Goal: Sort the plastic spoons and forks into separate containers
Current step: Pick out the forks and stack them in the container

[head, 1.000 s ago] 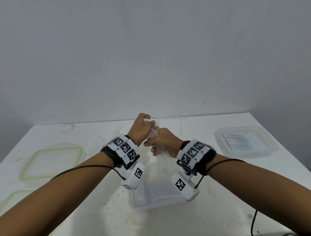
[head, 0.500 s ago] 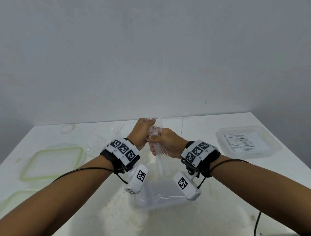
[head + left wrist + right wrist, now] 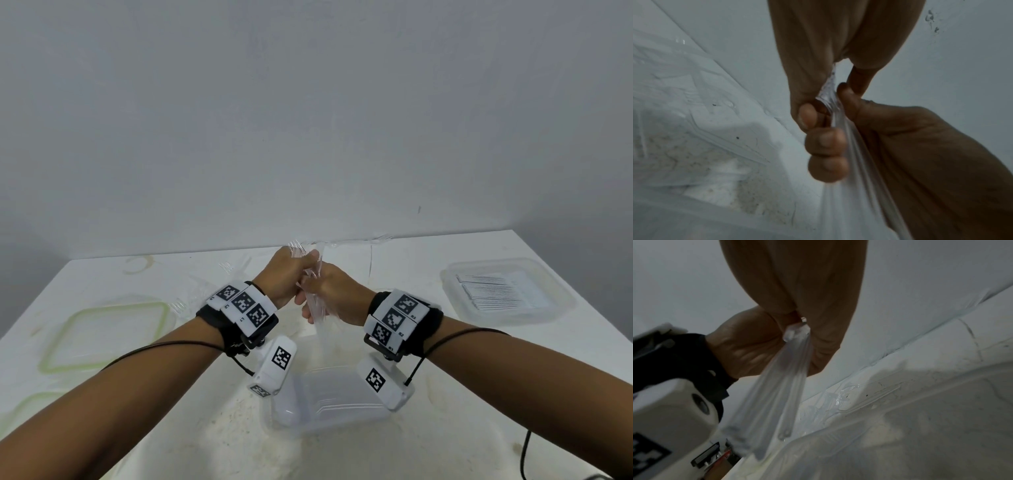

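Both hands (image 3: 310, 286) grip one fork bundle (image 3: 317, 310) — handles hanging below.

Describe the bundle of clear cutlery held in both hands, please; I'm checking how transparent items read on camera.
The bundle of clear cutlery is a handful of transparent plastic pieces, held roughly upright above the table. Fork tines stick out above the left hand; the long handles fan downward below the right hand, toward the clear container beneath. Both hands grip it, fingers curled round its middle. The wrist views show glossy, see-through handles, slightly splayed. Whether spoons are mixed in cannot be told.
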Demonstrator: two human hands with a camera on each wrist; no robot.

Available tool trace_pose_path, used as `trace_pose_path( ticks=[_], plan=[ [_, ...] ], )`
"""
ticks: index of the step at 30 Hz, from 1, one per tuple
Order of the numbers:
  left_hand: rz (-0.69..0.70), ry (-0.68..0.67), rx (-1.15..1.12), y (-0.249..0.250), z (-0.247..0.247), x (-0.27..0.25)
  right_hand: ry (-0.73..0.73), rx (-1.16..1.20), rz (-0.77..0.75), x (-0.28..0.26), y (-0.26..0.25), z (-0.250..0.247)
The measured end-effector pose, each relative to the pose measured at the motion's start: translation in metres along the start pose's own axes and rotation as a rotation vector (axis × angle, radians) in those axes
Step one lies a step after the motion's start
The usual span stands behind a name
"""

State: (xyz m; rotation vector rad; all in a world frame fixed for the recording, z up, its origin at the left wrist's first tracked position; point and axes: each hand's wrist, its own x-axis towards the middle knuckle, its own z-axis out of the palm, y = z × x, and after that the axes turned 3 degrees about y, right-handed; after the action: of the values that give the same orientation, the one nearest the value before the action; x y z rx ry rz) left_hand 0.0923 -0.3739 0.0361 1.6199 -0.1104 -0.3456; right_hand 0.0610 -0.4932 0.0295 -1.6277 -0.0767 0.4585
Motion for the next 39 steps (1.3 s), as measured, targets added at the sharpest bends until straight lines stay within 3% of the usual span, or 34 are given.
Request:
trace_pose_path(
  ticks=[4,8,14,18,20,26,31,39],
  plan=[
    [-0.01,0.076,-0.043,0.002,-0.003,0.003,-0.032,0.149,0.015,-0.005,-0.003,-0.005],
    [0.004,0.19,-0.036,0.005,0.005,0.002,0.05,0.166,0.002,-0.003,-0.005,-0.006],
    [0.065,0.118,0.042,0.004,0.006,-0.004,0.062,0.277,0.044,-0.004,-0.009,-0.006],
    [-0.051,0.316,-0.093,0.004,-0.006,0.009,0.035,0.315,0.107,-0.006,-0.009,-0.013],
    [-0.05,0.35,-0.121,0.006,-0.008,0.011,0.021,0.351,0.143,-0.008,-0.01,-0.016],
    [0.019,0.266,-0.185,0.006,-0.003,0.01,-0.129,0.396,0.193,-0.01,-0.009,-0.016],
    [0.056,0.169,-0.107,0.004,0.002,0.003,-0.193,0.38,0.204,-0.014,-0.016,-0.017],
    [0.008,0.215,-0.017,0.0,0.003,0.005,-0.075,0.108,0.191,-0.012,-0.013,-0.012]
  ],
)
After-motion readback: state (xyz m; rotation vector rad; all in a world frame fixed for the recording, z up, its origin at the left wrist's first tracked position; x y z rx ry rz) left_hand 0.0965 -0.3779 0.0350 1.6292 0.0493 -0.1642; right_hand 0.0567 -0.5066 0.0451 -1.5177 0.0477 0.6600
